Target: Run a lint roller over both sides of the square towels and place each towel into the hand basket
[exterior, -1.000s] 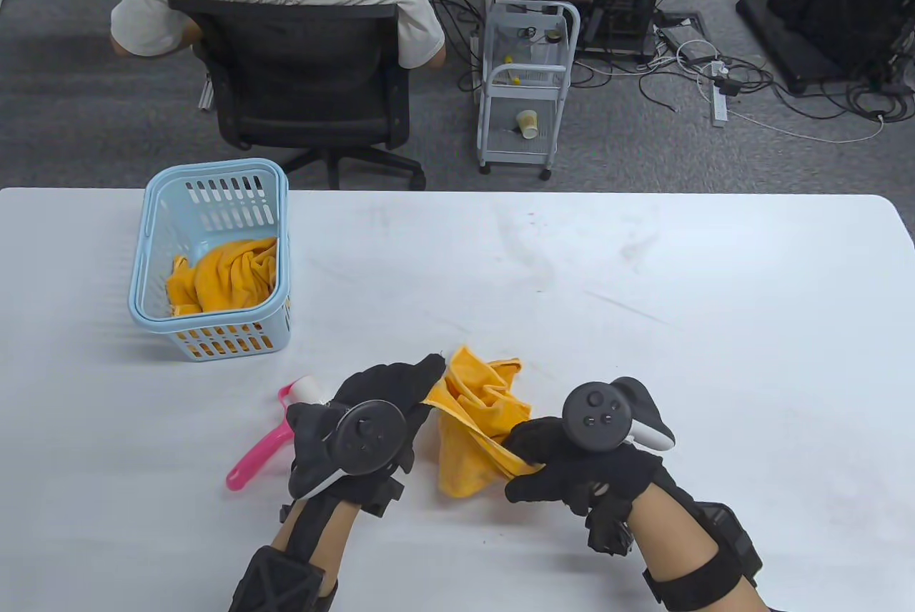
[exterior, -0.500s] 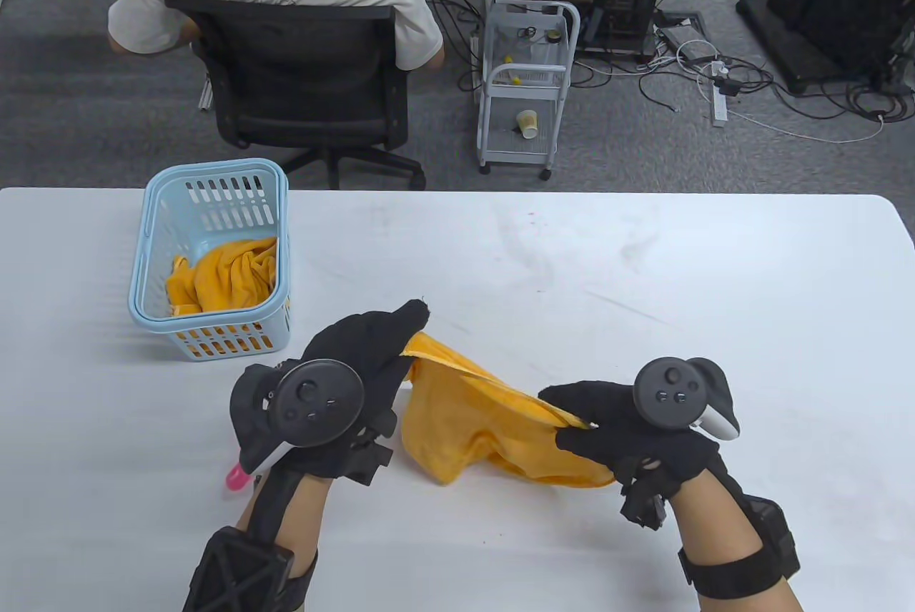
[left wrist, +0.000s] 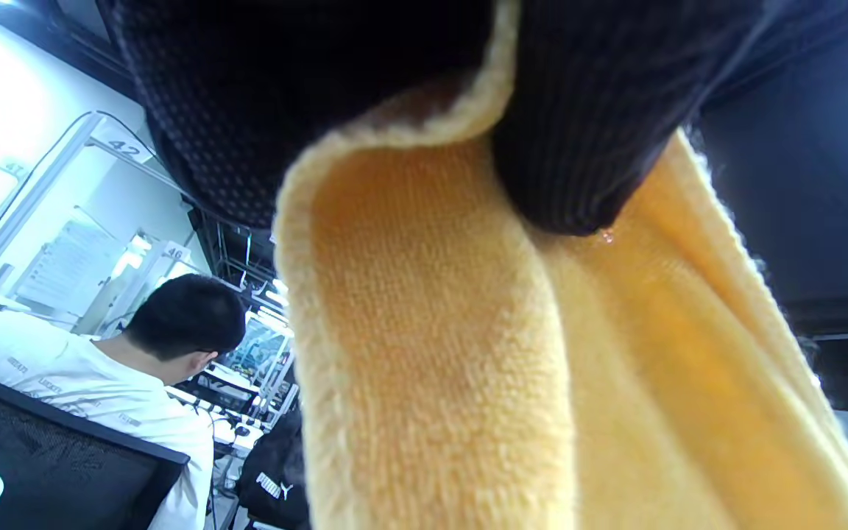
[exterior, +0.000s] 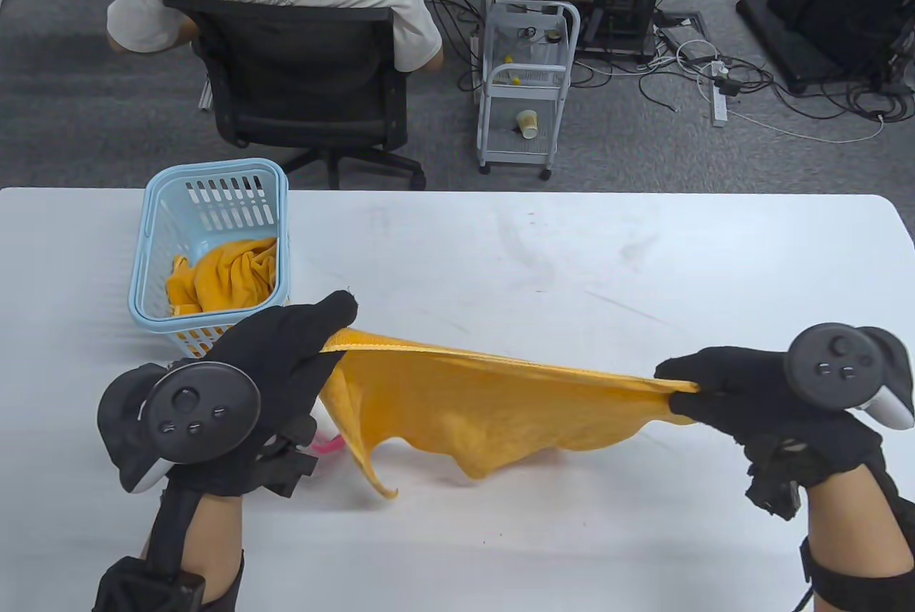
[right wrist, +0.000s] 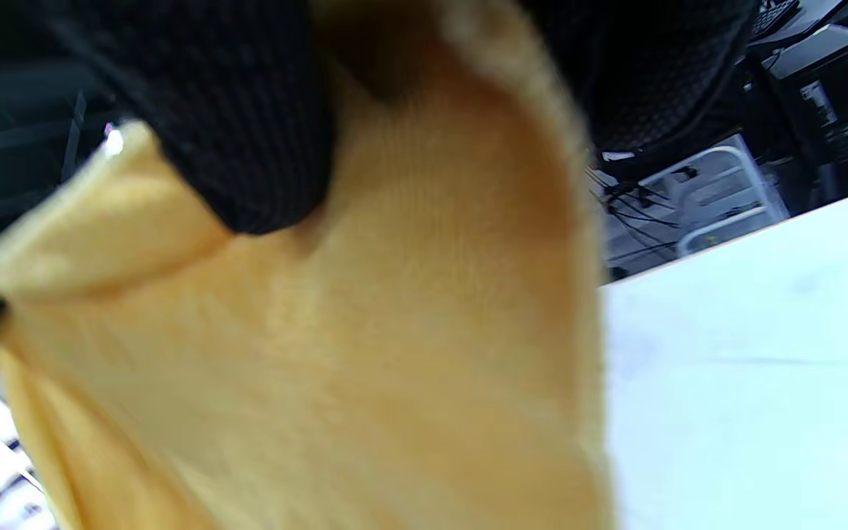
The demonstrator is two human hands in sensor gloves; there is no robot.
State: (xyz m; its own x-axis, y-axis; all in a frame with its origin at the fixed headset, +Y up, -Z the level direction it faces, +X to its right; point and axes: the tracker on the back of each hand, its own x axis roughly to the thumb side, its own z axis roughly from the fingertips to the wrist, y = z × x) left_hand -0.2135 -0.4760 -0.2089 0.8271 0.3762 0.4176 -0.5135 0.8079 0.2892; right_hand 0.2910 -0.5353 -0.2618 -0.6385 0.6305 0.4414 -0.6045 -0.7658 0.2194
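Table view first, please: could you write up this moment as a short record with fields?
held towel: orange towel, stretched between both hands above the table
left hand: pinches the towel's left corner
right hand: pinches the towel's right corner
basket: light blue, far left, holds another orange towel
lint roller: pink, mostly hidden behind the left hand

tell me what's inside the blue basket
A crumpled orange towel lies inside the basket, heaped toward its near end. Whether anything sits beneath it cannot be seen, as the cloth covers the bottom there.
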